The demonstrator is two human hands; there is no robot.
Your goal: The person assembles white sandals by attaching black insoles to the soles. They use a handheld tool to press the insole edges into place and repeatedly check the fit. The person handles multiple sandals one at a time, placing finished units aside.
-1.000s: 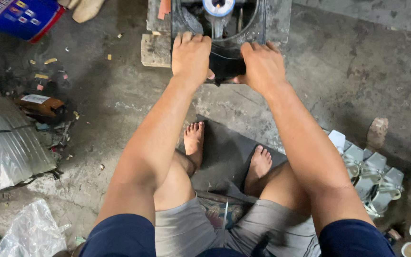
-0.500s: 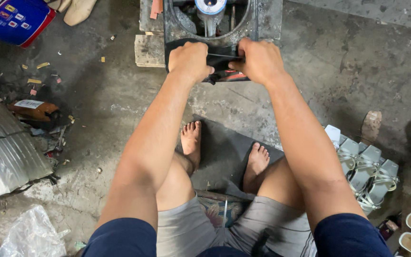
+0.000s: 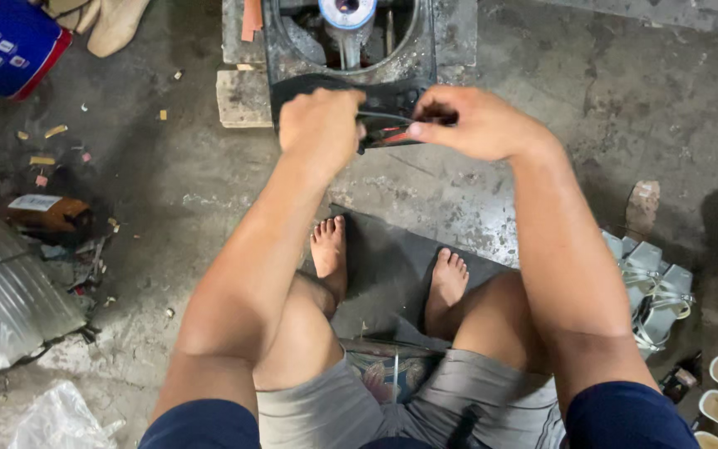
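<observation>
Your hands have drawn back toward you since a second ago, lifting the dark sole piece (image 3: 380,116) off the black machine frame (image 3: 349,66). Your left hand (image 3: 319,126) is fisted around its left end, and your right hand (image 3: 479,123) pinches the right end. The blue tub (image 3: 6,41) sits far left.

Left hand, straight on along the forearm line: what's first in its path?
Probably the dark metal machine frame right ahead of the left hand, which grips a flat black piece; depth unclear.

Navy short sleeves (image 3: 625,416) on both arms, grey shorts (image 3: 425,407), bare forearms and bare feet (image 3: 330,249), no gloves or watch.
</observation>
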